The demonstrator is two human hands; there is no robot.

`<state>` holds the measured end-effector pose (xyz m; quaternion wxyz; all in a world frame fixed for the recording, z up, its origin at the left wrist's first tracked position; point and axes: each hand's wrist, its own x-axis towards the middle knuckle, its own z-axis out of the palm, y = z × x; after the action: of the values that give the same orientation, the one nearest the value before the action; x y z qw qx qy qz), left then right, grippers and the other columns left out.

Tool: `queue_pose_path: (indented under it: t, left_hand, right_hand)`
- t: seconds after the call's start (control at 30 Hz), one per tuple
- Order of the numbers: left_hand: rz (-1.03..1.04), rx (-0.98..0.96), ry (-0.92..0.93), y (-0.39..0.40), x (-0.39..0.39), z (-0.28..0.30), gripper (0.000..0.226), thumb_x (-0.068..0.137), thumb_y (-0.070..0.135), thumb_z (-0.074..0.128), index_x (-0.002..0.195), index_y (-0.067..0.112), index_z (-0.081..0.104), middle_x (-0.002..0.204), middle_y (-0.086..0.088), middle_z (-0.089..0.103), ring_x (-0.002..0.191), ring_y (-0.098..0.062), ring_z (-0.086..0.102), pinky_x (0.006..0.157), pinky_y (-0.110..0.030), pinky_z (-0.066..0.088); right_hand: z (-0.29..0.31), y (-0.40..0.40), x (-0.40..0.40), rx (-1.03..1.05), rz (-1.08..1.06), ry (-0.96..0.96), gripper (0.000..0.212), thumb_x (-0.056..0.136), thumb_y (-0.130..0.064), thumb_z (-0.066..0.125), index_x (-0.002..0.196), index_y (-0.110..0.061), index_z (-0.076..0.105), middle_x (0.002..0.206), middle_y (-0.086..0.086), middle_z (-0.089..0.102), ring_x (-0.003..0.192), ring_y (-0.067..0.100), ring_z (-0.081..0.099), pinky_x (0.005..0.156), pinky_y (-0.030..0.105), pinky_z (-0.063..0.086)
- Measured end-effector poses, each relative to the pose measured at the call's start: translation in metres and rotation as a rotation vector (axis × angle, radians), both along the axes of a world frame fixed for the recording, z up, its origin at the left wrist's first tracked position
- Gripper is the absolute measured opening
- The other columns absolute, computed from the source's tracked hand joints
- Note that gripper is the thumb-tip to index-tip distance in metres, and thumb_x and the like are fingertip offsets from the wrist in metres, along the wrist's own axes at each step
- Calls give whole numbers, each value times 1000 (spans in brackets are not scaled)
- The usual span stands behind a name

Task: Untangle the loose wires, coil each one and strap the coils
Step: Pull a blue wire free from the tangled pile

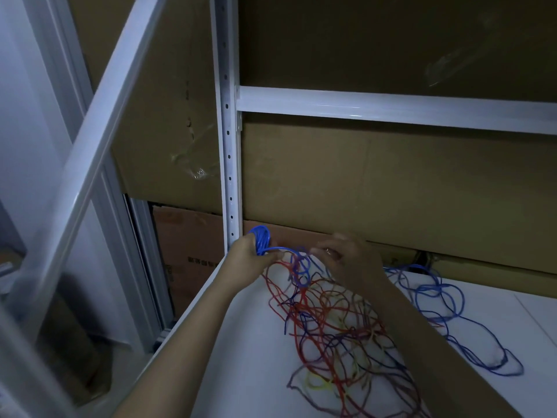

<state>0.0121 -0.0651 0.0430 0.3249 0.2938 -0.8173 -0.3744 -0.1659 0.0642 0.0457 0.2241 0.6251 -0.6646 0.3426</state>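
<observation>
Left hand [251, 260] fingers curled round blue coil [261, 239]; right hand [346, 260] grip unclear.

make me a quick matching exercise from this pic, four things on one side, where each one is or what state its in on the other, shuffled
Things:
1. blue coil
2. tangled red, yellow and purple wires
3. loose blue wire
4. right hand

Places or states:
A. spread on the white shelf, right of the right forearm
B. gripped in the left hand
C. heaped between the forearms
D. raised over the tangle's far end

Pairs: 1-B, 2-C, 3-A, 4-D
</observation>
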Motion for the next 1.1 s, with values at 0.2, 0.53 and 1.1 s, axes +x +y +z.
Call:
queue_pose_path:
  t: [0.2, 0.53, 1.1]
  left_hand:
    - [-155, 305, 92, 4, 7, -5, 32, 84, 32, 70, 74, 6, 55, 57, -3, 44, 51, -13, 40, 51, -23, 36]
    - [169, 310, 190, -1, -9, -12, 44, 85, 43, 68, 62, 14, 43, 43, 5, 43, 37, -9, 38, 45, -23, 38]
    - [279, 269, 158, -22, 6, -27, 52, 82, 53, 67, 58, 11, 49, 45, 3, 47, 37, -7, 40, 49, -25, 39]
  right_hand:
    - [1, 3, -15, 202, -14, -103, 20, 94, -36, 57, 88, -25, 73, 71, -8, 62, 55, -1, 44, 50, 13, 33]
    - [-26, 13, -18, 45, -274, -403, 27, 100, -24, 47, 102, -4, 66, 60, -8, 37, 52, 6, 33, 51, 28, 21]
    - [-54, 47, -61, 427, -472, -552, 32, 103, -26, 37, 114, -5, 59, 84, 11, 57, 66, 23, 46, 60, 31, 33]
